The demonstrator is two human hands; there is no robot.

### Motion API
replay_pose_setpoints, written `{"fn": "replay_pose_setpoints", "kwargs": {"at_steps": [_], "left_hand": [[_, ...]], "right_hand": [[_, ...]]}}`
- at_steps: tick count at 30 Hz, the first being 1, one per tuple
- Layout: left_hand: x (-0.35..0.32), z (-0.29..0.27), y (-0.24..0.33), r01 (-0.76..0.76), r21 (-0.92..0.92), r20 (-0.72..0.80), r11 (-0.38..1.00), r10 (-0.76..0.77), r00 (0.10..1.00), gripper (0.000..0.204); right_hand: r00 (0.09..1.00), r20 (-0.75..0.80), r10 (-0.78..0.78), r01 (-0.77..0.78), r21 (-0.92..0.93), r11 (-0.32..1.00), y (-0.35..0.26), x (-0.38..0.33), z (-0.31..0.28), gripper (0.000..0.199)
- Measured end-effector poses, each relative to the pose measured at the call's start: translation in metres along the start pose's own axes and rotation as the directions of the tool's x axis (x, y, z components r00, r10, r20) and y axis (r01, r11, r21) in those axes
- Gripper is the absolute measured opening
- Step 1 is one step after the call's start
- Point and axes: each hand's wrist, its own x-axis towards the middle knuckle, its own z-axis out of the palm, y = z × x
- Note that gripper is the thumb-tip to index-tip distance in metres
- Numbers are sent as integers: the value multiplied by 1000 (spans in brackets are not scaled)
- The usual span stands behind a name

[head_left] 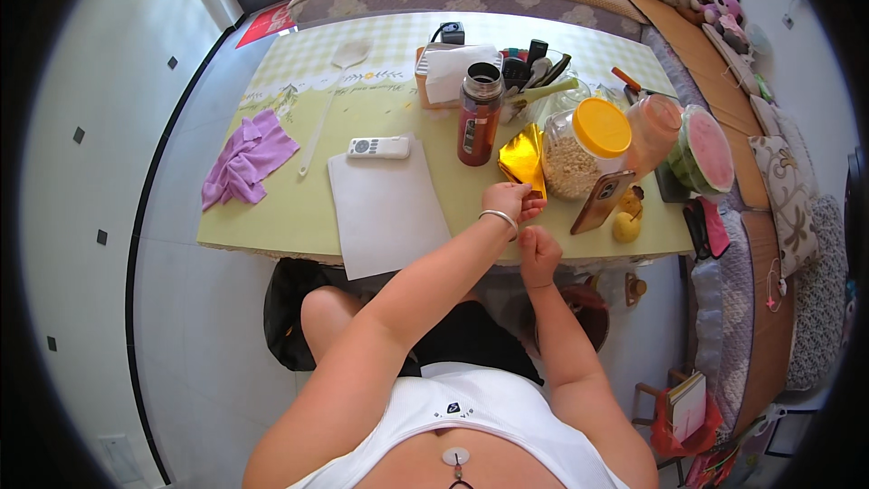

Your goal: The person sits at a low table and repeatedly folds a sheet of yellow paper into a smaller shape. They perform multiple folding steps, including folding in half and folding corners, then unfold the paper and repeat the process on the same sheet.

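My left hand, with a silver bangle at the wrist, reaches across to the near side of a shiny gold foil packet. Its fingers are curled at the packet's lower edge; whether they grip the foil or something small is hidden. Just nearer to me, my right hand is closed in a fist at the table's front edge, and what it holds, if anything, does not show. Right of the hands a phone in a brown case stands tilted against a yellow-lidded jar of pale grains.
A dark red bottle stands open behind the foil. White paper and a remote lie to the left, with a purple cloth beyond. Pears and a cut watermelon sit at the right.
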Motion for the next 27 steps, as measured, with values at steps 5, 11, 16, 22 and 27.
{"fn": "replay_pose_setpoints", "kwargs": {"at_steps": [5,11,16,22,27], "left_hand": [[-5,-14,0,-54,283,16,958,52,999,18],[-63,-81,16,-533,754,292,383,532,795,21],[-131,-185,43,-482,800,594,-357,582,556,35],[-171,-245,57,-344,847,531,-404,629,568,44],[-171,-258,66,-383,834,551,-397,594,586,44]], "right_hand": [[999,-11,-45,45,-41,998,-5,3,3,25],[999,6,-38,38,-31,999,2,2,4,18],[997,9,83,-83,18,996,-14,10,12,11],[927,366,76,-103,55,993,-54,10,41,8],[820,522,-236,244,54,968,-95,15,77,13]]}}
